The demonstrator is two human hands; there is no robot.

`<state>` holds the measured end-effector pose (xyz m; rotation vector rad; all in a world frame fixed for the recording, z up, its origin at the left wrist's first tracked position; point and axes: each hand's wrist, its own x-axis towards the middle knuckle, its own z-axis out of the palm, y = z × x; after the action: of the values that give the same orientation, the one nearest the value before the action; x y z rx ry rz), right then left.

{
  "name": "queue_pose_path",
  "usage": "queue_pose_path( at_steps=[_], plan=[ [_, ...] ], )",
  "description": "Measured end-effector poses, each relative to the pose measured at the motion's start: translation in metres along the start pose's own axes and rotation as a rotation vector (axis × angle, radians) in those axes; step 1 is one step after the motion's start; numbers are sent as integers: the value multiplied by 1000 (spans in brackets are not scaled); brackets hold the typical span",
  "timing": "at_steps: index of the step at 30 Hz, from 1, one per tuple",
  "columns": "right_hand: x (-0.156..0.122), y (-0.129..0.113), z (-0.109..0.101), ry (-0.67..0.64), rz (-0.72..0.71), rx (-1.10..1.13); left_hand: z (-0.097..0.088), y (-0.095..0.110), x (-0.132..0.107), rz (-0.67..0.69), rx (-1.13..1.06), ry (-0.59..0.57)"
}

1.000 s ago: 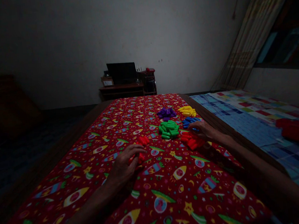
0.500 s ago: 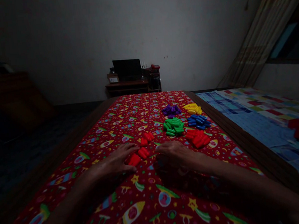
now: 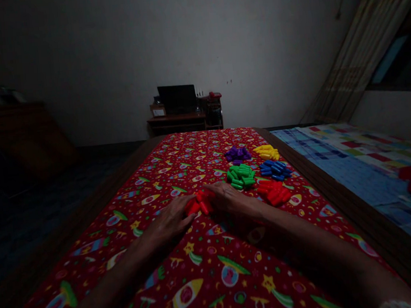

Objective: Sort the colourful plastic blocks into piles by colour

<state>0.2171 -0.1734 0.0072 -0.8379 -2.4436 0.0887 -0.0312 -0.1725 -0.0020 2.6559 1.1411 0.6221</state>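
A small cluster of red cylinder-shaped plastic pieces lies on the red patterned cloth between my two hands. My left hand rests at the cluster's left side, thumb apart from the fingers, touching the pieces. From the right, my right hand reaches round the cluster with its fingers stretched out along the far side; its fingertips are partly hidden. Both hands cup the pieces from the sides rather than grip them. Another red pile lies right of my right hand, with green pieces just beyond it.
Farther off on the cloth are piles of blue, purple and yellow pieces. A bed with a checked cover stands on the right. A desk with a dark monitor is against the far wall.
My hands have come closer together. The loose red pieces, spread in small groups before, are now pushed into one tighter cluster. The view has shifted slightly.
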Motion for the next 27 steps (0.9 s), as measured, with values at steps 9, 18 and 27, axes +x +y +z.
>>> queue_pose_path(
  at_steps=[9,18,27],
  plan=[
    [-87,-16,-102,92,404,20,-12,19,8,-173,-73,35],
    [-130,12,-155,-193,496,92,-27,31,11,-215,-77,111],
    [-130,18,-135,91,409,-168,-25,35,9,-200,-239,172]
  ],
)
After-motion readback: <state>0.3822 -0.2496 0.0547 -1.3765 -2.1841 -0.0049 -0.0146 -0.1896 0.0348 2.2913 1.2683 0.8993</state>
